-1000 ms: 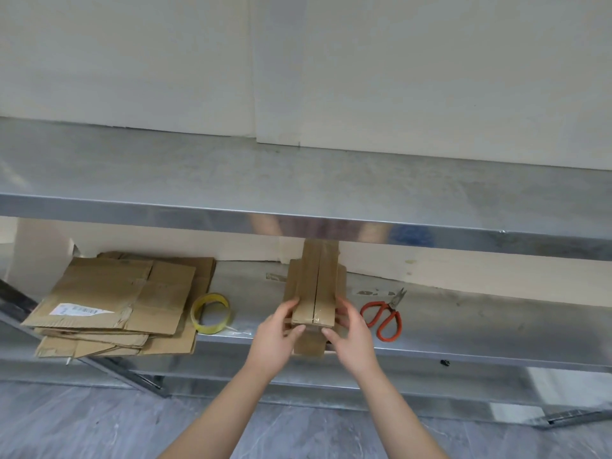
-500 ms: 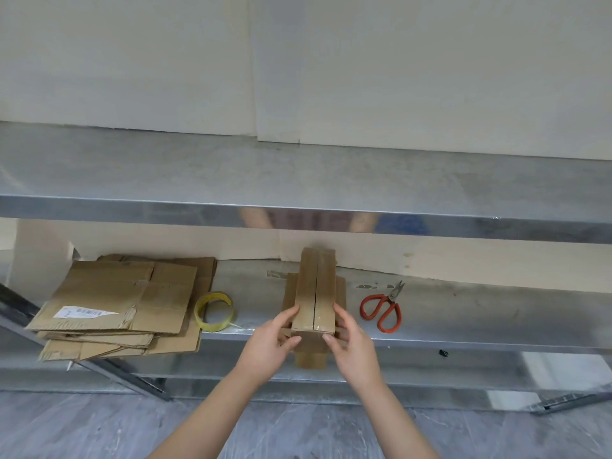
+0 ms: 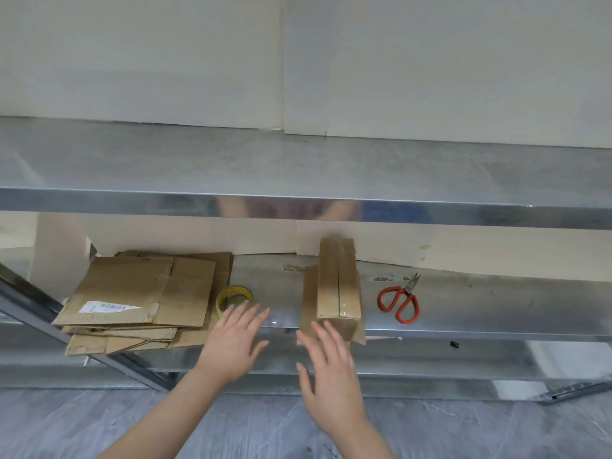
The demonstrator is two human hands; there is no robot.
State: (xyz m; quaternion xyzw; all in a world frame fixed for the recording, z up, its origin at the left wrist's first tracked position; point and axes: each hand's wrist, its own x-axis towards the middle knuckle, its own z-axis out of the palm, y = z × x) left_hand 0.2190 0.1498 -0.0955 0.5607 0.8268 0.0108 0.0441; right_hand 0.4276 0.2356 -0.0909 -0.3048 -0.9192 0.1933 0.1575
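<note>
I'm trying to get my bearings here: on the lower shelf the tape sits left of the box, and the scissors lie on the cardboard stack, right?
Not quite. The scissors lie on the bare shelf, right of the box, not on the cardboard stack. The head view shows it. The tape does sit left of the box.

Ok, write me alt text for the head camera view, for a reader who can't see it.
Two open hands holding nothing, the left hand and the right hand, reach toward a metal shelf, the right one just in front of a cardboard box. A roll of yellow tape and a stack of flattened cardboard lie to the box's left, red-handled scissors to its right.
</note>
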